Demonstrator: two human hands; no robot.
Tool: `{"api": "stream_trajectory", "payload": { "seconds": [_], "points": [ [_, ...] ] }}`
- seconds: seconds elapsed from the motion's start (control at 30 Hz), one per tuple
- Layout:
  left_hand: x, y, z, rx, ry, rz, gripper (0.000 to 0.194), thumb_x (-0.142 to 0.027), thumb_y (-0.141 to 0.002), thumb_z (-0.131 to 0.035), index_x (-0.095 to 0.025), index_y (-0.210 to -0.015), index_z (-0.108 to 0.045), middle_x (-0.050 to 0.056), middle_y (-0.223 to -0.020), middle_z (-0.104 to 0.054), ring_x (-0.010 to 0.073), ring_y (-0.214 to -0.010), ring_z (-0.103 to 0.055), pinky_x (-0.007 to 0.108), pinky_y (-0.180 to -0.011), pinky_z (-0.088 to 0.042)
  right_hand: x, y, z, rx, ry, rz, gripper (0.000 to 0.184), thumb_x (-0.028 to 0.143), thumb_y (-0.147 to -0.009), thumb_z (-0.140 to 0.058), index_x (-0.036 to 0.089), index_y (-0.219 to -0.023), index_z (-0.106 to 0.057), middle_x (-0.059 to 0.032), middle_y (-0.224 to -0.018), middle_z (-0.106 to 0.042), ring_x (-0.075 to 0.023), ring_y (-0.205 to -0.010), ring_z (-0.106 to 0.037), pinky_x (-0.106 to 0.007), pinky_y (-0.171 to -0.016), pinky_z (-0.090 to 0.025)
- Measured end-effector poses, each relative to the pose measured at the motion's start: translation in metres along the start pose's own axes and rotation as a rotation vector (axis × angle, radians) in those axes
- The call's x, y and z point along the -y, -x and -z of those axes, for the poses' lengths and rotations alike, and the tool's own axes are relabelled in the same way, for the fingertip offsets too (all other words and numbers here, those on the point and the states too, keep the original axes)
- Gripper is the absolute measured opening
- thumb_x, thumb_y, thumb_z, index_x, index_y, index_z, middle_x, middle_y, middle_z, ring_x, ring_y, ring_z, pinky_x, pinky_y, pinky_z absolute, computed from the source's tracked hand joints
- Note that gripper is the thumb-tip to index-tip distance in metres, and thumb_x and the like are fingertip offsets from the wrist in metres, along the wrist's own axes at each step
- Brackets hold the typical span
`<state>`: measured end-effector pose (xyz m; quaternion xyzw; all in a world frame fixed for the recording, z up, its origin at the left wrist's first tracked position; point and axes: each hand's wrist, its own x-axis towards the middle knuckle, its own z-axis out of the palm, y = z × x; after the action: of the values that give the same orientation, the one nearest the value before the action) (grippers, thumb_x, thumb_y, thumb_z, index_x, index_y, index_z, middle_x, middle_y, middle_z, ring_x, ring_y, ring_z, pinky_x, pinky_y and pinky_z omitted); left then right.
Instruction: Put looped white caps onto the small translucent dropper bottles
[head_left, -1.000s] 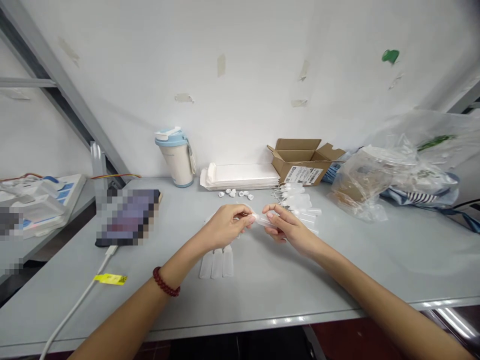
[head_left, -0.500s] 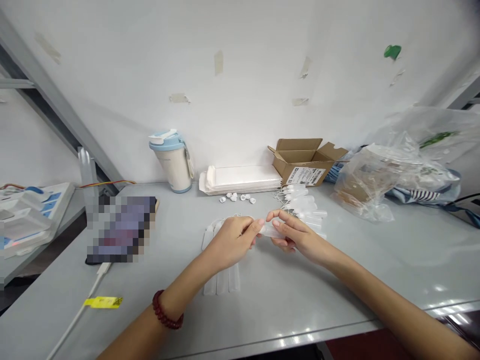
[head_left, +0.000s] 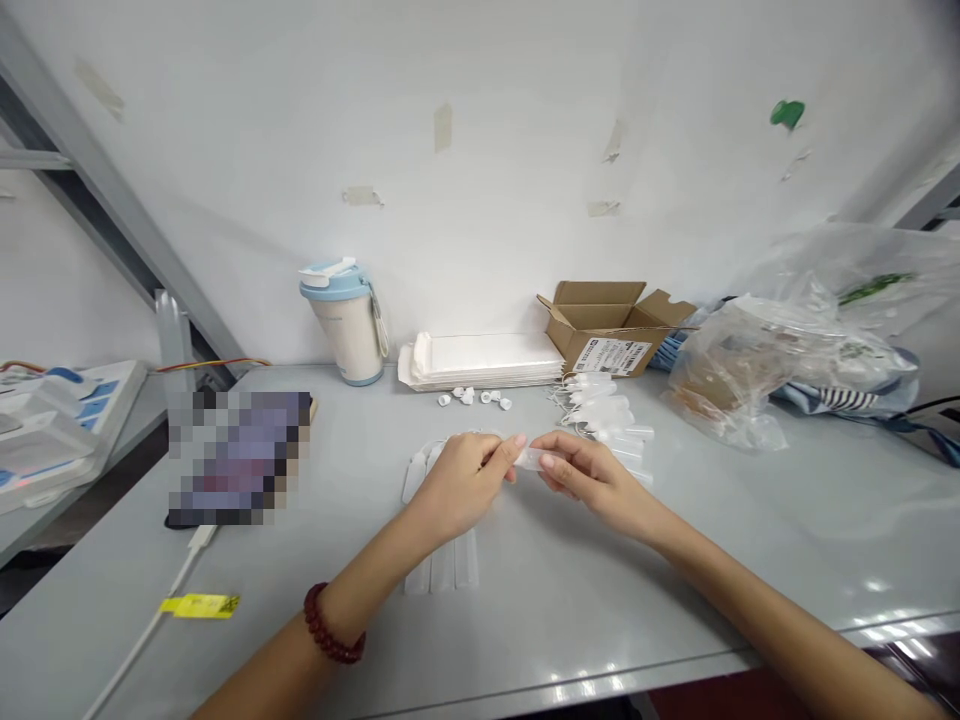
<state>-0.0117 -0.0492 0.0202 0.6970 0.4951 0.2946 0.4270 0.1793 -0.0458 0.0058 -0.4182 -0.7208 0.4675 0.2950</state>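
Observation:
Between my two hands, above the grey table, is a small translucent plastic tube point(head_left: 531, 459). My left hand point(head_left: 469, 480) pinches its left end, where something white shows between thumb and finger. The right end sits between the thumb and fingers of my right hand point(head_left: 589, 478), which is closed on it. Several flat clear tubes with white tops point(head_left: 442, 565) lie side by side under and behind my left hand. Beyond my right hand is a pile of similar tubes with thin cords point(head_left: 611, 412). Several small white caps point(head_left: 469, 396) are scattered further back.
A stack of white flat boxes point(head_left: 487, 360) and an open cardboard box point(head_left: 607, 330) stand against the wall, with a cup point(head_left: 349, 325) to their left. A phone point(head_left: 251, 455) with a white cable point(head_left: 142, 645) lies left. Plastic bags point(head_left: 795, 360) fill the back right.
My right hand's raised fingers have curled down and closed around the tube. My left hand keeps its pinch nearly in place. The view has shifted slightly.

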Motion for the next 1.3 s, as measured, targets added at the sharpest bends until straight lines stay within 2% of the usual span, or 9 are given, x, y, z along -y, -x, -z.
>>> {"api": "stream_trajectory", "payload": {
  "seconds": [0.1, 0.33, 0.57, 0.73, 0.83, 0.93, 1.03, 1.17, 1.3],
  "points": [
    [0.002, -0.001, -0.001, 0.02, 0.024, -0.028, 0.043, -0.048, -0.087, -0.043, -0.018, -0.058, -0.049, -0.002, -0.055, -0.049, 0.0114, -0.049, -0.045, 0.024, -0.048, -0.035, 0.003, 0.001, -0.001, 0.004, 0.047, 0.02, 0.042, 0.053, -0.092, -0.038, 0.017, -0.076, -0.053, 0.0035, -0.06, -0.035, -0.0093, -0.054, -0.03, -0.026, -0.053, -0.026],
    [0.003, -0.001, 0.002, 0.012, -0.055, -0.135, 0.035, -0.039, -0.086, -0.048, -0.017, -0.059, -0.054, 0.0, -0.061, -0.056, 0.0114, -0.055, -0.046, 0.024, -0.053, -0.035, -0.003, -0.002, 0.0, 0.034, -0.101, -0.015, 0.046, 0.059, -0.088, -0.041, 0.017, -0.072, -0.049, 0.0059, -0.058, -0.024, -0.0077, -0.051, -0.021, -0.025, -0.047, -0.019],
    [0.0, -0.001, 0.003, -0.011, -0.111, -0.269, 0.021, -0.027, -0.082, -0.055, -0.017, -0.065, -0.061, -0.001, -0.065, -0.059, 0.0129, -0.063, -0.049, 0.024, -0.062, -0.038, -0.004, -0.004, 0.002, 0.027, -0.143, -0.052, 0.049, 0.062, -0.086, -0.044, 0.019, -0.062, -0.038, 0.0065, -0.055, -0.025, -0.0064, -0.048, -0.02, -0.024, -0.045, -0.017],
    [0.0, -0.002, 0.004, -0.021, -0.086, -0.265, 0.017, -0.027, -0.083, -0.056, -0.017, -0.072, -0.065, 0.001, -0.072, -0.064, 0.0138, -0.068, -0.054, 0.024, -0.065, -0.041, -0.001, -0.005, 0.001, 0.025, -0.206, -0.083, 0.05, 0.062, -0.084, -0.047, 0.02, -0.061, -0.035, 0.0069, -0.056, -0.022, -0.0059, -0.049, -0.017, -0.024, -0.044, -0.014],
    [-0.001, -0.002, 0.005, 0.003, -0.056, -0.224, 0.027, -0.035, -0.087, -0.05, -0.017, -0.071, -0.064, 0.001, -0.072, -0.064, 0.0131, -0.067, -0.053, 0.023, -0.062, -0.041, 0.003, -0.004, 0.001, 0.006, -0.227, -0.078, 0.05, 0.061, -0.084, -0.048, 0.02, -0.06, -0.031, 0.0068, -0.057, -0.02, -0.0058, -0.049, -0.016, -0.024, -0.045, -0.014],
    [-0.001, -0.001, 0.005, 0.025, -0.039, -0.162, 0.04, -0.044, -0.089, -0.044, -0.016, -0.065, -0.061, 0.001, -0.068, -0.063, 0.011, -0.056, -0.049, 0.023, -0.053, -0.037, 0.006, -0.003, 0.001, -0.018, -0.234, -0.07, 0.05, 0.061, -0.084, -0.049, 0.02, -0.06, -0.032, 0.0065, -0.058, -0.019, -0.0061, -0.05, -0.016, -0.024, -0.044, -0.014],
    [0.0, 0.0, 0.002, 0.015, -0.017, -0.134, 0.041, -0.045, -0.089, -0.044, -0.016, -0.063, -0.057, 0.0, -0.063, -0.06, 0.0109, -0.054, -0.049, 0.023, -0.052, -0.037, 0.006, -0.003, 0.001, -0.028, -0.226, -0.06, 0.049, 0.061, -0.084, -0.048, 0.02, -0.061, -0.034, 0.0063, -0.058, -0.019, -0.0064, -0.05, -0.015, -0.024, -0.044, -0.013],
    [0.0, 0.0, -0.001, 0.005, -0.021, -0.161, 0.039, -0.041, -0.089, -0.044, -0.017, -0.06, -0.053, 0.0, -0.061, -0.056, 0.012, -0.057, -0.051, 0.023, -0.052, -0.036, 0.003, -0.003, 0.002, -0.003, -0.218, -0.058, 0.05, 0.062, -0.084, -0.047, 0.02, -0.061, -0.034, 0.0065, -0.057, -0.019, -0.0061, -0.049, -0.015, -0.024, -0.044, -0.011],
    [-0.001, 0.0, 0.0, -0.001, -0.116, -0.249, 0.033, -0.033, -0.088, -0.047, -0.017, -0.058, -0.049, -0.001, -0.061, -0.054, 0.0114, -0.058, -0.046, 0.025, -0.053, -0.031, -0.002, -0.005, 0.004, 0.031, -0.285, -0.106, 0.05, 0.061, -0.083, -0.05, 0.02, -0.06, -0.031, 0.0077, -0.055, -0.018, -0.0054, -0.048, -0.012, -0.024, -0.044, -0.01]
  ]
}}
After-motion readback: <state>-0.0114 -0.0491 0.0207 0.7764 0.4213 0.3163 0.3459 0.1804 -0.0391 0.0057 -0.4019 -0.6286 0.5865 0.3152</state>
